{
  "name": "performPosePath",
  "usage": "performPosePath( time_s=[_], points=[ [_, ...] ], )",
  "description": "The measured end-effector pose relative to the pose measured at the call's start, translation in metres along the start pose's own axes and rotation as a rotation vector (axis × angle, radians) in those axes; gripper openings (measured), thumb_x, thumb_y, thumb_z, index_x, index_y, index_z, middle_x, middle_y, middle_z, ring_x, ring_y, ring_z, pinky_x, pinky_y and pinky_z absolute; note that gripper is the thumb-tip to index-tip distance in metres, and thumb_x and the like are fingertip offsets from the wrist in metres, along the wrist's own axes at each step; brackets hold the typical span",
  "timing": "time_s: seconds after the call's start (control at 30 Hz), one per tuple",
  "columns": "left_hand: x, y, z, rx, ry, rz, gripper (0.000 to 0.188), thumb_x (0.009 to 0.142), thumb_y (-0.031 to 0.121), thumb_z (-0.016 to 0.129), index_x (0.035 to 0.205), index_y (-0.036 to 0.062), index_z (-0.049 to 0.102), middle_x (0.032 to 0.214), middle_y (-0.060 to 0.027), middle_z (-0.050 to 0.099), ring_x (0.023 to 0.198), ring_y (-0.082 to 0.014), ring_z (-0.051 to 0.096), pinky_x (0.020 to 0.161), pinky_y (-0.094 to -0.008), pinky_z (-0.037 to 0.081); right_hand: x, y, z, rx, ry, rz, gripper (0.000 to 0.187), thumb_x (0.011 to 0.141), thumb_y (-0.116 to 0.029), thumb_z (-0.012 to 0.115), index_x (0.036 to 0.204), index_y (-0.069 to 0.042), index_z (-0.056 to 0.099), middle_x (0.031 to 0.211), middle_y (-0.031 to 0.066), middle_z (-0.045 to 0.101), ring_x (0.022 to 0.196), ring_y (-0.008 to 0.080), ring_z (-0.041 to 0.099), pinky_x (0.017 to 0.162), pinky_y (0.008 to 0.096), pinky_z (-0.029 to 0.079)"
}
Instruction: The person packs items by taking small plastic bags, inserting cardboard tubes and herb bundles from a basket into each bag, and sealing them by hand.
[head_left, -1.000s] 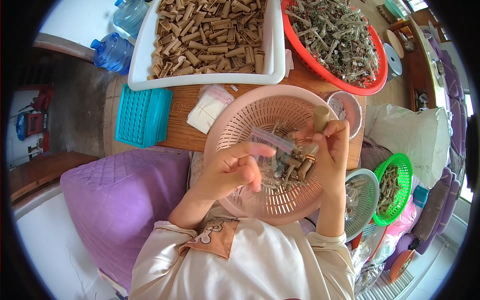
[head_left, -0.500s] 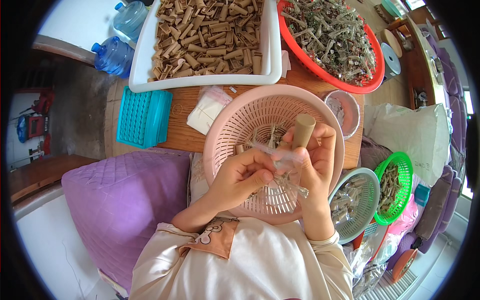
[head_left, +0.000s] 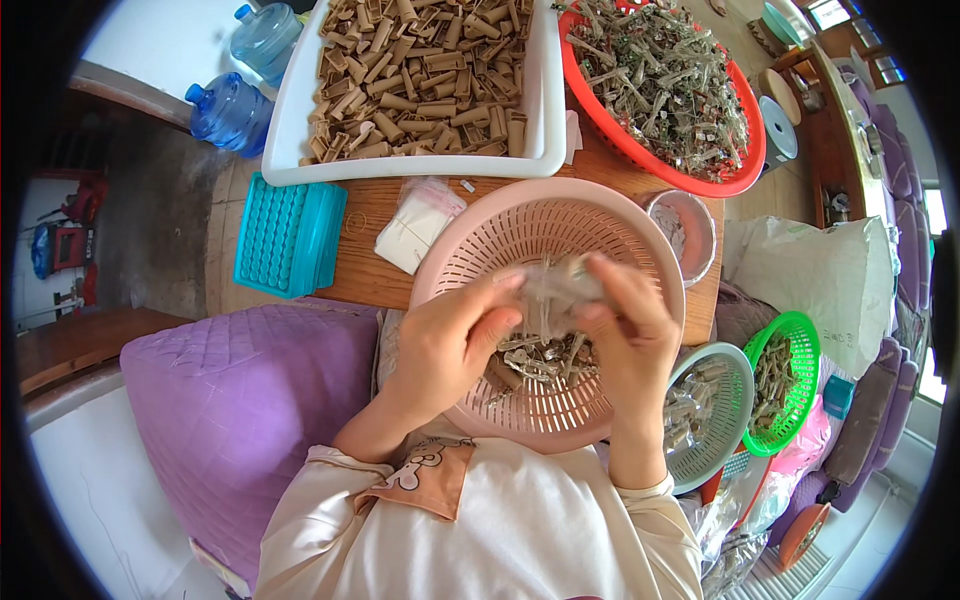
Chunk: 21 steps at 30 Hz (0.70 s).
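In the head view, two bare hands are raised over a round, slotted, pale pink plastic basket (head_left: pixel 560 205) that sits against the near edge of a brown wooden table (head_left: pixel 365 240). Between them, above the basket, hangs a small clear plastic bag (head_left: pixel 552 300) (smeared by motion, so its contents are unclear). The right hand (head_left: pixel 635 330) has it at its right side, thumb below and forefinger above, the fingers closed on the film. The left hand (head_left: pixel 445 335) is at the other side, thumb and forefinger slightly apart; I cannot tell whether they grip the film. Below, in the pink basket, lie clear wrapped bits (head_left: pixel 540 355) and a tan tube-shaped piece (head_left: pixel 505 375).

Beyond the basket stands a white rectangular plastic tray (head_left: pixel 415 168) heaped with tan half-tube pieces (head_left: pixel 430 80); right of it is a round red plastic basket (head_left: pixel 725 187) full of clear plastic packets. A turquoise stack of moulded plastic trays (head_left: pixel 285 235) and a pile of flat white packets (head_left: pixel 418 230) lie to the left.
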<state>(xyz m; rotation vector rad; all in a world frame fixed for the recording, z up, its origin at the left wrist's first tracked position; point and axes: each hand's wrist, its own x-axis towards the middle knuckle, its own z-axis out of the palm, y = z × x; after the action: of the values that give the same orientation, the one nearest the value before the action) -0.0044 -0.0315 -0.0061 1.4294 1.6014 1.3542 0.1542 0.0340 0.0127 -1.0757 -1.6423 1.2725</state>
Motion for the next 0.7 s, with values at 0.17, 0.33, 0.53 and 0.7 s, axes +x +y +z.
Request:
performPosePath(
  time_s=[0.17, 0.33, 0.53, 0.7],
  points=[
    [0.005, -0.001, -0.004, -0.017, -0.002, -0.117, 0.026, 0.080, 0.008, 0.060, 0.105, 0.0028, 0.058, 0.079, -0.0098, 0.066, 0.054, -0.0106, 0.060, 0.047, -0.0227, 0.046, 0.003, -0.011, -0.016, 0.057, 0.322, -0.017, 0.033, 0.079, 0.005, 0.057, 0.112, 0.001, 0.056, 0.098, 0.0067, 0.052, 0.074, 0.0106, 0.057, 0.066, 0.0186, 0.048],
    [0.005, -0.009, 0.000, -0.109, -0.103, -0.308, 0.027, 0.075, 0.013, 0.066, 0.102, 0.0078, 0.061, 0.072, -0.0043, 0.066, 0.048, -0.0080, 0.051, 0.046, -0.0216, 0.042, -0.004, -0.025, -0.019, 0.137, 0.216, -0.047, 0.025, 0.075, 0.007, 0.062, 0.098, 0.006, 0.054, 0.093, 0.0083, 0.053, 0.076, 0.0128, 0.059, 0.065, 0.0195, 0.049],
    [0.011, -0.008, -0.005, -0.238, -0.241, -0.310, 0.031, 0.075, -0.003, 0.064, 0.105, -0.0036, 0.055, 0.069, -0.0124, 0.064, 0.050, -0.0127, 0.059, 0.042, -0.0209, 0.043, -0.003, -0.031, -0.014, -0.017, 0.101, 0.013, 0.028, 0.068, 0.009, 0.066, 0.094, 0.004, 0.057, 0.090, 0.0088, 0.057, 0.077, 0.0127, 0.059, 0.063, 0.0194, 0.048],
    [0.012, -0.004, -0.009, -0.284, -0.267, -0.275, 0.033, 0.074, -0.003, 0.064, 0.106, -0.0035, 0.056, 0.068, -0.0120, 0.064, 0.051, -0.0110, 0.058, 0.044, -0.0195, 0.043, 0.006, -0.032, -0.014, -0.146, 0.125, -0.004, 0.026, 0.065, 0.008, 0.068, 0.090, 0.004, 0.060, 0.088, 0.0087, 0.059, 0.075, 0.0119, 0.059, 0.060, 0.0191, 0.048]
  ],
)
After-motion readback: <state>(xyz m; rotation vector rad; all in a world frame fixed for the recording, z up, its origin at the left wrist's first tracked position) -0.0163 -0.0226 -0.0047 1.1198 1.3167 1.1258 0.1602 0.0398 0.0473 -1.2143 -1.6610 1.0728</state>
